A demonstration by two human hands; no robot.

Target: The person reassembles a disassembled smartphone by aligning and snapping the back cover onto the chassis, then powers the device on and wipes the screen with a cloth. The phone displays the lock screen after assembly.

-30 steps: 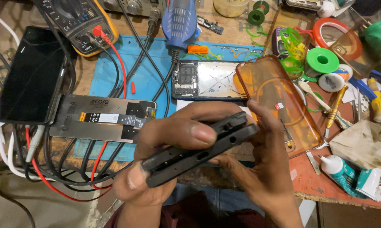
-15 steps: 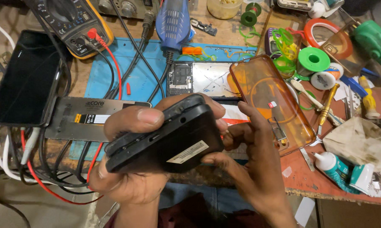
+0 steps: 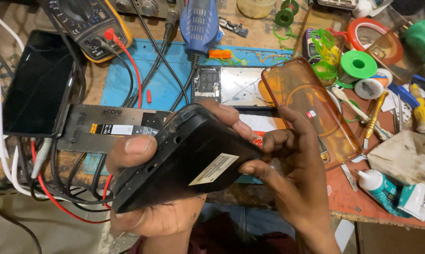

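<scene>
My left hand [image 3: 142,188] grips a black phone back cover [image 3: 184,155] from below, thumb on its near left edge, its broad face with a pale sticker turned up toward me. My right hand [image 3: 292,174] pinches the cover's right end with thumb and fingers. Just beyond my hands, an opened phone frame [image 3: 231,87] lies on the blue work mat [image 3: 128,80], and a translucent orange phone case [image 3: 311,108] lies beside it to the right.
A dark phone [image 3: 36,82] and a grey display panel [image 3: 104,127] lie at the left among red, black and white cables. A multimeter [image 3: 88,23] and blue rotary tool [image 3: 200,23] sit behind. Tape rolls, screwdrivers, a glue tube [image 3: 386,188] and a rag [image 3: 405,157] crowd the right.
The black cover has rotated in my hands from edge-on to its broad stickered face turned up. Both hands have stayed on it, above the near table edge.
</scene>
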